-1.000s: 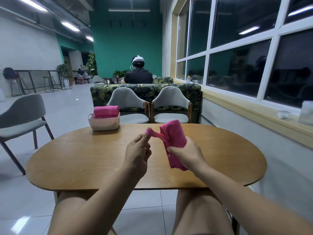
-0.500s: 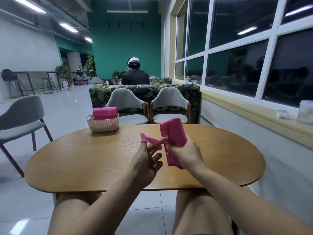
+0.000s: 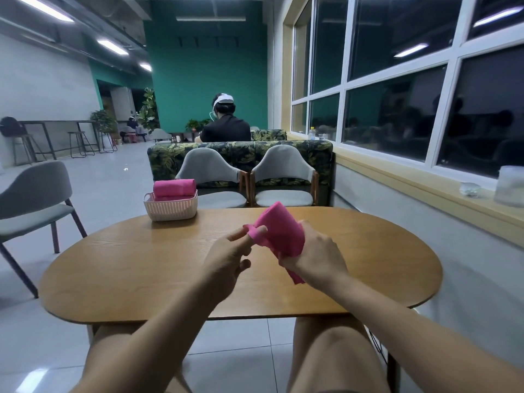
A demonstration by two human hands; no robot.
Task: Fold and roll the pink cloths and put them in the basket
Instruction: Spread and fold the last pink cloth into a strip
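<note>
A rolled pink cloth is held upright above the middle of the wooden table. My right hand grips its lower part. My left hand pinches the cloth's loose corner between thumb and fingertips, just left of the roll. A white woven basket stands at the table's far left edge. Pink rolled cloths lie stacked inside it, rising above the rim.
Two grey chairs stand behind the table, a third grey chair at the left. A window sill with a clear container runs along the right. A person sits farther back, facing away.
My left hand has drawn in toward the roll, bringing the loose corner against it. The roll has tipped slightly in my right hand.
</note>
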